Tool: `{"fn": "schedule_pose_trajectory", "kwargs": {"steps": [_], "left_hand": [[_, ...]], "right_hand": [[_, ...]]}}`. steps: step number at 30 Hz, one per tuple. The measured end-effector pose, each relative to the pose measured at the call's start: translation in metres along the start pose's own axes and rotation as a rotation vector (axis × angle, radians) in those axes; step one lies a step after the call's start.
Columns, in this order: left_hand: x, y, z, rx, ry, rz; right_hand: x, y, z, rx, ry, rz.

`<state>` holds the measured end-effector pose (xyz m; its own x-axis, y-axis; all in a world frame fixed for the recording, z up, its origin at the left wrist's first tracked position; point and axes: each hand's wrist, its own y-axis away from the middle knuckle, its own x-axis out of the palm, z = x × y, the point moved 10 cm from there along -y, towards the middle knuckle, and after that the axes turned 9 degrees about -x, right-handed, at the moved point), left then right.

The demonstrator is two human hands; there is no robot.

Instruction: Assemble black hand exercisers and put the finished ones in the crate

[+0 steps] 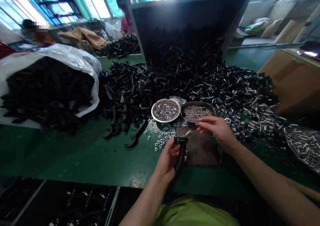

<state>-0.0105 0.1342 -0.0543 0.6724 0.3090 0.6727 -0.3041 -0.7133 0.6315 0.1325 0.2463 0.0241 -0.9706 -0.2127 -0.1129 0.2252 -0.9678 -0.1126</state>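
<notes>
My left hand point(168, 159) is wrapped round a curved black plastic handle point(182, 154), holding it above the table's front part. A metal coil spring point(188, 133) sticks up at the handle's top end. To the right, my right hand point(216, 129) has its thumb and fingertips pinched together just past the spring, near the oval tin; whatever they hold is too small to make out. Beneath both hands lies a flat brown plate point(202, 151). Small metal rings point(162, 137) are scattered left of the handle.
A round metal bowl point(153, 116) and an oval tin point(214, 111) hold small metal parts. Black handles point(140, 85) heap behind them, spilling from a large grey bin point(180, 15). A plastic sack point(96, 85) stands left, a cardboard box point(290, 79) right. Springs point(260, 122) lie at right.
</notes>
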Motion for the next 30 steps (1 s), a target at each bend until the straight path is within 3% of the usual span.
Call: {"fn": "schedule_pose_trajectory", "kwargs": {"steps": [3,7,11,14,18,22,25,28,30], "left_hand": [[0.011,0.004,0.01,-0.075,0.167,0.09],[0.02,0.01,0.017,-0.099,0.22,0.144],[0.025,0.012,0.022,-0.11,0.218,0.163],[0.027,0.012,0.025,-0.097,0.19,0.169],[0.022,0.012,0.024,-0.043,0.089,0.118],[0.018,0.013,0.005,0.082,-0.273,0.074],[0.029,0.009,-0.015,0.201,-0.706,0.097],[0.042,0.006,-0.034,0.448,-1.214,0.021],[0.051,0.007,-0.034,0.61,-1.534,-0.041]], "right_hand": [[0.021,0.035,0.009,-0.009,-0.054,0.039],[0.031,0.061,0.019,-0.114,0.021,0.025],[0.036,0.066,0.031,-0.274,0.313,0.084],[0.035,0.066,0.044,-0.388,0.397,0.072],[0.037,0.064,0.049,-0.405,0.451,0.107],[0.043,0.062,0.046,-0.473,0.541,0.268],[0.055,0.067,0.043,-0.739,0.817,0.439],[0.067,0.074,0.026,-0.992,1.052,0.571],[0.07,0.077,0.018,-1.073,1.093,0.604]]}}
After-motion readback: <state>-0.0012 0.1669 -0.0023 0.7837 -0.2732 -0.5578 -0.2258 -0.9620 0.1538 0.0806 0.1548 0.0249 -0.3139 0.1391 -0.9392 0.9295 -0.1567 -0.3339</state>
